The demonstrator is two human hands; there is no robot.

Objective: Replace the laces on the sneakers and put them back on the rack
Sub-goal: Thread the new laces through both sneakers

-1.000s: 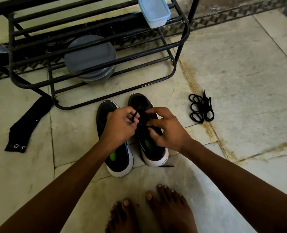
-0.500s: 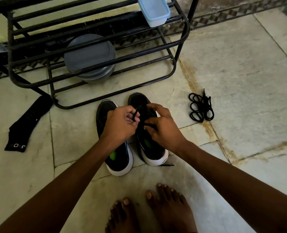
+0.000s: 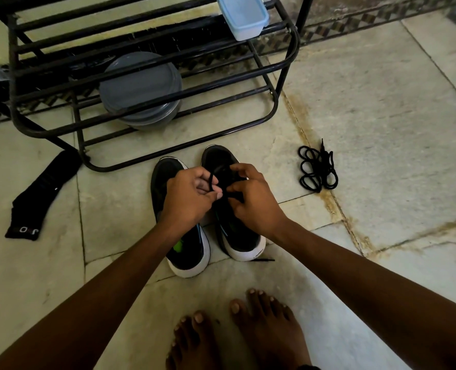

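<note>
Both hands meet over the pair of sneakers standing side by side on the floor [image 3: 381, 108], toes toward the rack [image 3: 278, 102]. The left hand [image 3: 187, 200] has its fingers [image 3: 204, 192] curled and grasps a black lace [image 3: 211, 180], a short length of which rises out of the grip. The right hand [image 3: 257, 204] pinches the lacing on the tongue of the right sneaker [image 3: 244, 243], its fingers [image 3: 239, 186] bent and almost touching those of the left hand. The left sneaker [image 3: 188, 253] lies partly under the left hand and wrist, its sole edge just beside its partner's.

Ahead of the fingers, the rack's lowest front bar runs close to the sneaker toes. On the rack's lower tier, beyond and left of the fingers, sits a stack of grey round dishes [image 3: 141, 86]. A pale blue box [image 3: 244, 18] rests on an upper tier straight beyond them.

To the right of the fingers, well apart, a coiled spare lace [image 3: 318, 169] lies on a stained floor joint, with open floor beyond it. Far to their left a black sock [image 3: 41, 196] lies by the rack's corner leg. Behind the wrists, a loose lace tip [image 3: 263, 260] pokes out by the right sneaker's heel, and two bare feet [image 3: 269, 335] stand near the heels.
</note>
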